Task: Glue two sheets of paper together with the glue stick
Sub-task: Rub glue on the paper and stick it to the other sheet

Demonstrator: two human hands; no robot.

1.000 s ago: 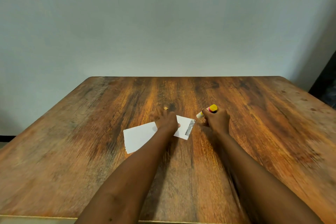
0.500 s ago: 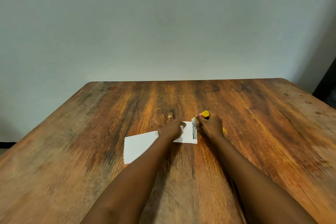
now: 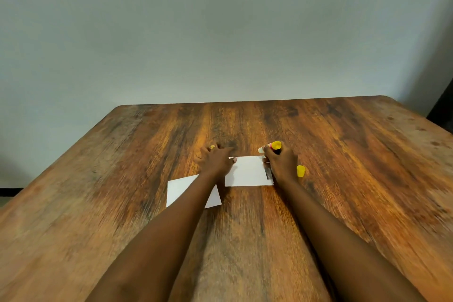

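Two white paper sheets lie on the wooden table (image 3: 343, 179). The right sheet (image 3: 247, 171) lies flat and square to me, with a dark strip along its right edge. My left hand (image 3: 215, 160) presses flat on its left end, fingers spread. The left sheet (image 3: 181, 189) lies tilted under my left forearm, apart from the right sheet. My right hand (image 3: 280, 163) grips the glue stick (image 3: 270, 146), which has a yellow end and a white tip pointing left, held at the right sheet's far right corner. The yellow cap (image 3: 300, 171) lies on the table just right of that hand.
A plain pale wall rises behind the table's far edge. A dark object (image 3: 443, 108) stands at the far right beyond the table corner.
The right sheet has turned square and slid right, away from the left sheet. My right hand with the glue stick came in to its right edge. The cap has come into view.
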